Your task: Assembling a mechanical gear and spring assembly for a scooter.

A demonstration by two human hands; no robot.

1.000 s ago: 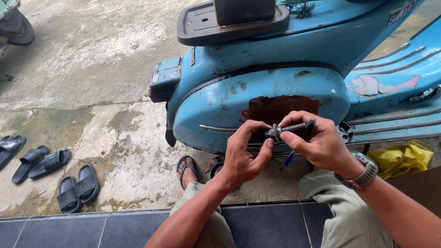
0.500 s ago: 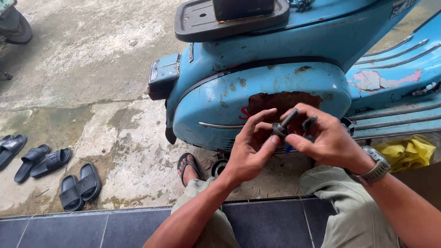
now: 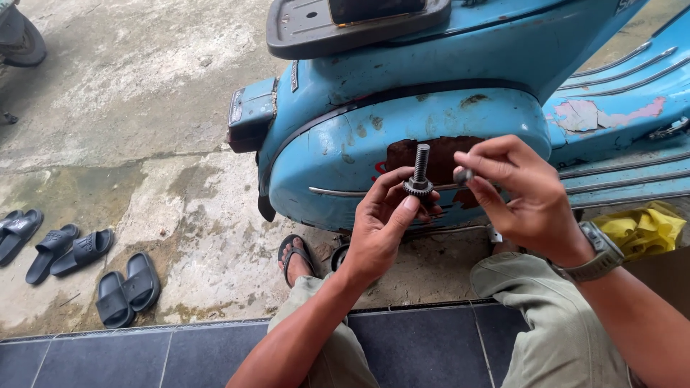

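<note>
Hands meet in front of a blue scooter (image 3: 431, 93), whose side panel shows a rusted patch just behind them. The left hand (image 3: 381, 230) holds a threaded shaft (image 3: 419, 176) upright. Its fingers (image 3: 394, 188) are curled round the lower end and the thumb is pressed against the toothed gear that rings the shaft, so the threaded tip stands clear above. The right hand (image 3: 528, 197) is raised just beside it, thumb and forefinger pinching a small dark part (image 3: 462, 174). The other fingers are loosely spread. The part is too small to say whether it is a nut or a collar. It hangs near the shaft's tip but apart from it and a little lower — the two do not touch.

As a judgement, the step in hand is a lining-up of the small part with the shaft. Both pieces are gripped and neither is yet on the other. Bringing them together would call for the left hand to keep the shaft steady and vertical, while the right lifts the part above the tip and squares it to the thread. A tilted start could bind — or the part could slip from so light a pinch.

A watch (image 3: 600, 255) sits on the right wrist. The person sits on a dark tiled step (image 3: 431, 345), one sandalled foot (image 3: 295, 255) on the concrete below. Dark sandals (image 3: 86, 266) lie well to the left, and a yellow cloth (image 3: 643, 228) lies at the right.
</note>
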